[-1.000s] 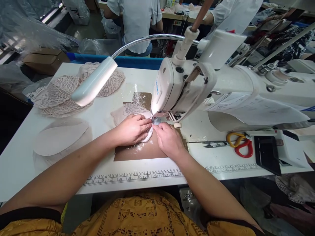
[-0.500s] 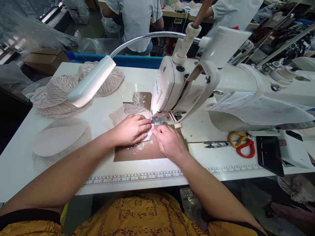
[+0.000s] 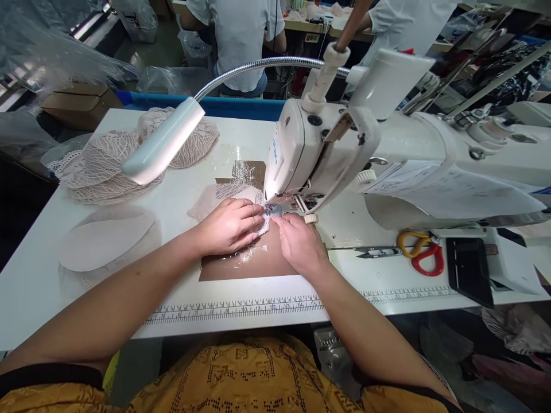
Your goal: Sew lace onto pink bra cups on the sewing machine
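A pale lace piece (image 3: 230, 191) lies under the needle area of a white sewing machine (image 3: 297, 152), over a brown taped patch (image 3: 249, 267) on the table. My left hand (image 3: 232, 225) rests flat on the lace with its fingers stretched toward the presser foot, covering part of the piece. On the other side, my right hand (image 3: 301, 244) is closed, thumb and forefinger together at the lace's right edge by the round metal plate (image 3: 274, 211). Whatever those fingertips may pinch is too small to make out.
Lace pieces (image 3: 109, 166) are heaped at the back left, with sheer cut pieces (image 3: 105, 238) in front. A lamp (image 3: 166, 140) hangs over the table. Thread snips (image 3: 379, 252), red-and-yellow-handled scissors (image 3: 426, 252) and a dark phone (image 3: 468, 269) lie right. A ruler tape (image 3: 245, 310) runs along the front edge.
My right hand has shifted slightly right and away from me, its fingertips now nearer the metal plate. My left hand stays nearly in place. The lace has turned a little under it.
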### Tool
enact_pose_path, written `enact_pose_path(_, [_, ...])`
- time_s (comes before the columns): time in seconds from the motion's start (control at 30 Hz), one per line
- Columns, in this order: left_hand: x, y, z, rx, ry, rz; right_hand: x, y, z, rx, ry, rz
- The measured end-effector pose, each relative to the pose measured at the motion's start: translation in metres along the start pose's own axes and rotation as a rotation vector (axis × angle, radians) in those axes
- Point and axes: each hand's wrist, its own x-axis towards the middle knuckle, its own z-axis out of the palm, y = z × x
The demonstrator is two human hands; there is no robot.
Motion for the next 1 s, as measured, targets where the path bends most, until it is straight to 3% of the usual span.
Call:
enact_pose_path(0.47, [-0.001,0.009,0.0,-0.018,-0.009,0.036,-0.006,-0.002,-0.004,-0.017,-0.035,-0.179])
enact_pose_path(0.73, [0.0,0.004,0.001,0.016,-0.005,0.063,-0.002,-0.008,-0.005,-0.065,-0.068,-0.084])
enact_pose_path(1.0, [0.002,-0.005,0.004,-0.008,0.044,-0.035,0.004,-0.01,-0.003,-0.12,-0.104,-0.045])
